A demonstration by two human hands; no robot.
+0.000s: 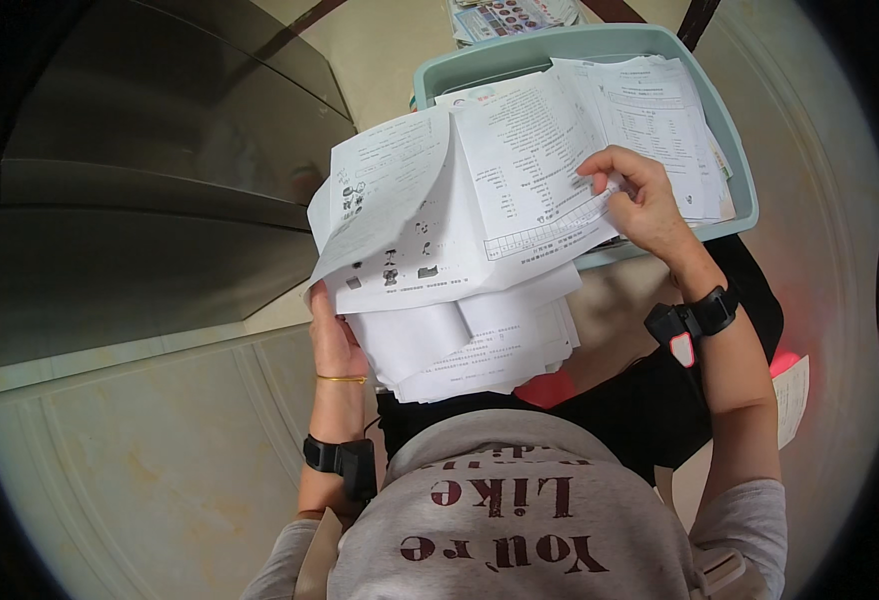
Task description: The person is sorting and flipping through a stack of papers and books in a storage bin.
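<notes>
A large printed sheet (511, 187) with text, a table strip and small pictures spreads between my hands. My left hand (333, 337) grips its lower left edge, the fingers partly hidden behind the paper. At the sheet's right edge my right hand (649, 202) pinches the paper between thumb and fingers. The left part of the sheet (391, 180) is curled over. Below it, a stack of loose papers (477, 352) rests on or just above my lap. The sheet's upper right side overlaps a pale green plastic bin (743, 187), which holds more printed papers (646, 127).
Beyond the bin lies a pile of printed papers (514, 16) on the floor. A dark, shiny cabinet (147, 187) stands at the left, above pale tiles (147, 450). Something red (546, 388) shows beneath my legs. Another paper (792, 401) is at the right.
</notes>
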